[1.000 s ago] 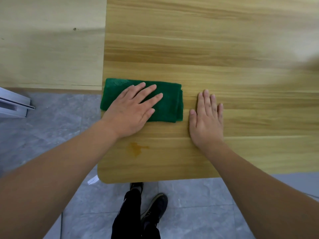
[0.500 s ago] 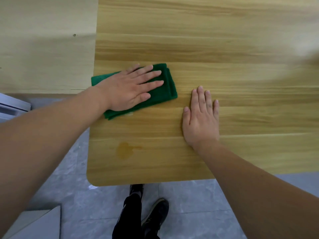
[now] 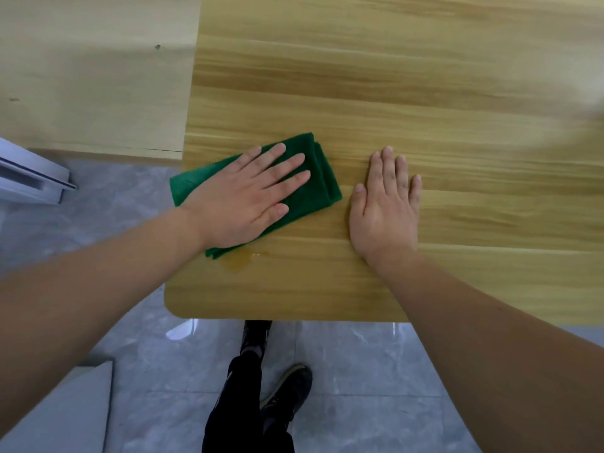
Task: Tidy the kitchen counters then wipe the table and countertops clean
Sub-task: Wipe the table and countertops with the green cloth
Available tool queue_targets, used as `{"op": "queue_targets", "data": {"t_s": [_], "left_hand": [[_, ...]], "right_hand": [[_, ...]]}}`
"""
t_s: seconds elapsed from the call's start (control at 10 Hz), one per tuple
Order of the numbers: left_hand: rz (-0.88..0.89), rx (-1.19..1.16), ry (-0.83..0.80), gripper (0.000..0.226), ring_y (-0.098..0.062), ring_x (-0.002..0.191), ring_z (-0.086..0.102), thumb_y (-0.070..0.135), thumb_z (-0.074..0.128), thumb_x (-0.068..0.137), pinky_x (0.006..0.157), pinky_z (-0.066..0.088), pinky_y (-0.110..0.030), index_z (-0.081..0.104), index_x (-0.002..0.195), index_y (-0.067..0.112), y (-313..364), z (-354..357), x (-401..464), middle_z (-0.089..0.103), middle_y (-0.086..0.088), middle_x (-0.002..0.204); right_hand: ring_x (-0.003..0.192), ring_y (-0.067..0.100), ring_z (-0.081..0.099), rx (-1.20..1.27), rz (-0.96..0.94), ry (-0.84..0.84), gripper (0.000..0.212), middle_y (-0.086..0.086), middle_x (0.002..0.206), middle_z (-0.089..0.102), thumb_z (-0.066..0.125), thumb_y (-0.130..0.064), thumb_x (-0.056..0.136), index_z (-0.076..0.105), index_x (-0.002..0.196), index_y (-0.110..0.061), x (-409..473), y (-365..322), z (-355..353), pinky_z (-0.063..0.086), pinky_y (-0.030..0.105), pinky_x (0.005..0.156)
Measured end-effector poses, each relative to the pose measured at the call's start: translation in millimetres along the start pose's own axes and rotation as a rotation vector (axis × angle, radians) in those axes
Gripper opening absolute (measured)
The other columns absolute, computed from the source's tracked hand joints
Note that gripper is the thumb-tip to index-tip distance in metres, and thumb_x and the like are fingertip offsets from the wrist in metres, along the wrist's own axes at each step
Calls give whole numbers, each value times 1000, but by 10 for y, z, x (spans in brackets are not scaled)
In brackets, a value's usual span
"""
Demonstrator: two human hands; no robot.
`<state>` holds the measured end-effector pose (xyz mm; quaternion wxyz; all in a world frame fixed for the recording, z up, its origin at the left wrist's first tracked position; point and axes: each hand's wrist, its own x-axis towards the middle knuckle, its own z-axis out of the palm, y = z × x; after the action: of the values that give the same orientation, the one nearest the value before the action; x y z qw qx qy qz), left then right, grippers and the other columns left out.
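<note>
A folded green cloth [image 3: 322,173] lies flat on the wooden surface [image 3: 392,76], near its left edge and not far from the rounded near corner. The left hand [image 3: 248,197] presses down on the cloth with straight, spread fingers [image 3: 287,161]; nothing is pinched or curled round it. Just at the cloth's near edge, touching or almost under it, sits a small amber stain [image 3: 237,261] with a wet glint, not yet wiped away. To the right of the cloth, just beside it but apart, the right hand [image 3: 385,207] rests palm down on the bare wood, fingers straight and close together, holding nothing, seemingly as a brace.

Farther from the cloth, a paler wooden panel [image 3: 91,76] lies beyond the surface's left edge, with grey floor tiles [image 3: 359,371] below and the person's dark shoes [image 3: 287,387] under the near edge.

As a judgement: wiping is under way at this corner. The stain is left, and so, most likely, is the wide stretch of surface beyond the cloth. Nothing here shows the kitchen counters.
</note>
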<state>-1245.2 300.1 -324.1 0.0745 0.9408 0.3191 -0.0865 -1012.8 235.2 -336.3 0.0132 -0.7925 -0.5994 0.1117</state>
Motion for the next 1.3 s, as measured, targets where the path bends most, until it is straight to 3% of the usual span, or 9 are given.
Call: {"op": "queue_targets", "data": {"t_s": [0.3, 0.5, 0.7, 0.8, 0.9, 1.0, 1.1, 1.2, 1.3], "left_hand": [[76, -5, -41, 58, -27, 152, -1, 46, 14, 105, 121, 12, -50, 12, 157, 21, 659, 204, -757, 7, -4, 164], [124, -32, -58, 58, -17, 150, -16, 53, -1, 101, 122, -7, -44, -5, 155, 32, 195, 35, -462, -9, 4, 163], [-211, -94, 3, 58, -13, 150, -12, 47, 10, 102, 122, -7, -38, -3, 156, 30, -109, -98, 86, -7, 6, 164], [-248, -113, 24, 59, -16, 151, -11, 47, 10, 102, 123, -5, -40, -3, 157, 26, 45, -60, 39, -7, 4, 165], [-186, -89, 13, 60, -20, 150, -15, 49, 3, 101, 123, -5, -41, -6, 156, 26, 294, 14, -200, -10, 3, 164], [-12, -44, -7, 61, -24, 150, -13, 50, 9, 103, 123, -1, -46, -1, 156, 24, 640, 114, -585, -6, 0, 164], [140, -18, -45, 61, -26, 152, -5, 47, 18, 104, 122, 6, -48, 10, 157, 18, 758, 195, -880, 4, -3, 165], [244, 5, -67, 60, -23, 152, -5, 47, 17, 105, 121, 4, -47, 8, 157, 18, 583, 181, -848, 3, -2, 165], [166, 1, -63, 61, -18, 150, -13, 50, 9, 103, 122, -6, -43, -3, 156, 23, 257, 74, -561, -6, 1, 164]], "right_hand": [[149, 18, -9, 3, -12, 12, 58, 0, 162, -5, 14, -35, 102, 4, 155, -14, -13, -2, -4, -6, 44, 120], [149, 18, -8, -6, -6, 15, 58, 0, 162, -5, 14, -35, 102, 4, 155, -14, 8, -12, -6, -6, 43, 120], [149, 18, -9, -7, -15, 18, 57, 0, 162, -6, 14, -35, 102, 3, 155, -14, 13, 3, -1, -7, 43, 120], [149, 18, -8, 2, -18, 15, 58, 0, 162, -6, 14, -35, 102, 4, 155, -14, -1, 10, 5, -6, 44, 120], [149, 18, -8, 3, -20, 26, 58, 0, 163, -4, 15, -35, 102, 5, 155, -13, -4, 11, 7, -6, 43, 120], [149, 18, -8, 8, -19, 17, 58, 0, 163, -4, 15, -35, 102, 5, 155, -13, -3, 5, -4, -6, 43, 120], [149, 17, -8, 16, -17, 17, 57, -1, 163, -5, 15, -34, 102, 5, 155, -14, -8, 5, -2, -7, 43, 120], [149, 17, -8, 36, -13, 22, 57, -1, 163, -4, 15, -33, 102, 6, 155, -14, 2, 5, -10, -6, 42, 121], [149, 17, -8, 38, -10, 16, 57, -1, 163, -3, 16, -33, 102, 6, 155, -14, 18, 4, -16, -7, 42, 120]]}}
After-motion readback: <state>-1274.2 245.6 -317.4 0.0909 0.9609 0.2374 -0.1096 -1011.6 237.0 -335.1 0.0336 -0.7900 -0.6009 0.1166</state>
